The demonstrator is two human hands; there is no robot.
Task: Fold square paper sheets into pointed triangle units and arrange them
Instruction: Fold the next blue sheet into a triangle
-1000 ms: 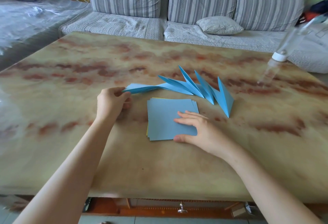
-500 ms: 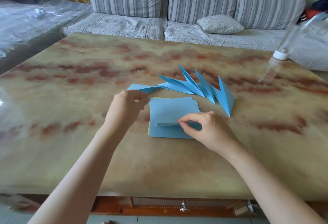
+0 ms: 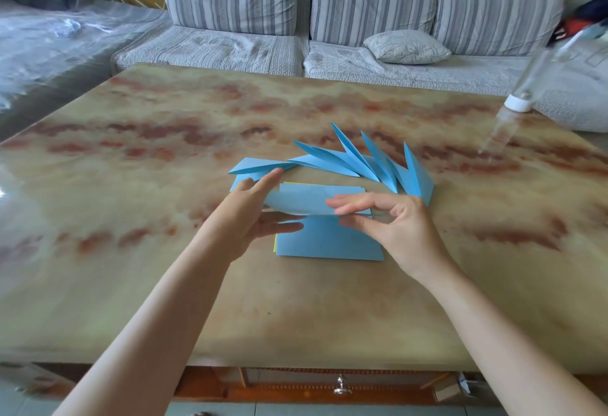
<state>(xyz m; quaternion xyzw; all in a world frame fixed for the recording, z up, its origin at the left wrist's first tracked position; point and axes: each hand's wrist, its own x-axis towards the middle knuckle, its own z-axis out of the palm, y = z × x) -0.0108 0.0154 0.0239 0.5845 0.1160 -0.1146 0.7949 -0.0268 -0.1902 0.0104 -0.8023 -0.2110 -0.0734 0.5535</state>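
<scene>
My right hand (image 3: 394, 228) now pinches the top sheet (image 3: 302, 200), lifted off the stack (image 3: 329, 241) mid-frame. My left hand (image 3: 243, 218), fingers straight, has left the folded units (image 3: 362, 165) (next fold starting, I judge).

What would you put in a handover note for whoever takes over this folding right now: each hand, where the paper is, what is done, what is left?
Right hand pinches the top blue sheet near its right end, raised above the stack.
Left hand, fingers straight, is at that sheet's left edge.
Done: several folded units fanned in a row behind the stack on the table.
Left: fold this sheet and the remaining stack, then add them to the row.
</scene>
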